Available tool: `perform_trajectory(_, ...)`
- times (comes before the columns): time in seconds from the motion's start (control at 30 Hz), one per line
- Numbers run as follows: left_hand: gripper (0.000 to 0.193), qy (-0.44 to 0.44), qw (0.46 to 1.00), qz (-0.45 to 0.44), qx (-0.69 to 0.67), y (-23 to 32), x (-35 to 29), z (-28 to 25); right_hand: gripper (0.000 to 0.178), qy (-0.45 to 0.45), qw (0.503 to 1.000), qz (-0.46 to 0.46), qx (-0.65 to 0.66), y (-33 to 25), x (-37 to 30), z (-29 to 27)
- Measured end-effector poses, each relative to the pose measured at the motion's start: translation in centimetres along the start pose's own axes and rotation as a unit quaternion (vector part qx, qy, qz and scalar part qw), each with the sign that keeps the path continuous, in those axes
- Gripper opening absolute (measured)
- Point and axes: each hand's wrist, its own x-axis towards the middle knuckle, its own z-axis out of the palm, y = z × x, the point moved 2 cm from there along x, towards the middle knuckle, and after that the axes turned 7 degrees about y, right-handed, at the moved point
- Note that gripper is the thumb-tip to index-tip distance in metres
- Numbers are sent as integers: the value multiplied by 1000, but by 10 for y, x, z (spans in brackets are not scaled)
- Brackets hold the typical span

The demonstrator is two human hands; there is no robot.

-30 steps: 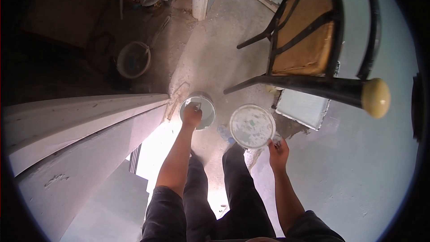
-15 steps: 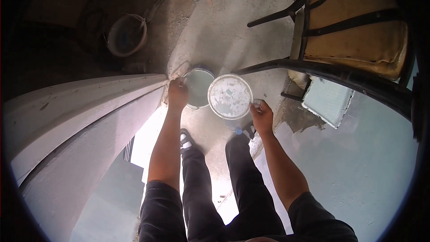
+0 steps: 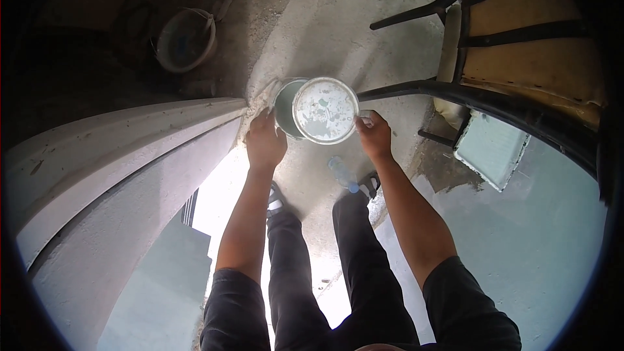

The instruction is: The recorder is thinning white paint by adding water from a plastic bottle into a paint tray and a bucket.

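Note:
A round white lid [image 3: 325,112], blotched with pale green paint, is pinched at its right edge by my right hand [image 3: 375,135]. Beneath it stands a bucket [image 3: 284,117] with a pale grey-green inside; the lid hides the right part of its opening. My left hand [image 3: 265,142] is closed at the near left side of the bucket's rim, and its fingertips are partly hard to make out. The lid sits off-centre over the bucket, toward the right.
A clear plastic bottle [image 3: 341,170] with a blue cap lies by my right foot. On the right are a black-framed chair [image 3: 533,58] and a paint-coated tray [image 3: 491,149]. Another bucket [image 3: 186,40] stands far left, beyond a white door-like panel [image 3: 130,127].
The lid has moved left and away from me, covering more of the bucket. My left hand has shifted from the rim's left side to its near left. The bottle now shows more fully.

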Motion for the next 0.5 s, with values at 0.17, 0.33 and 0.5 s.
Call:
perform_trajectory(0.17,53,-25,996,-90,-13,-32,-7,17,28,-28,1000,-7,-6,-8,5,32)
perform_trajectory(0.33,56,-24,989,-98,-105,-37,-8,27,35,-86,990,-48,-99,-27,2,58)
perform_trajectory(0.5,57,-58,991,-78,-93,-30,-11,32,47,-166,966,-65,-185,-25,-3,67)
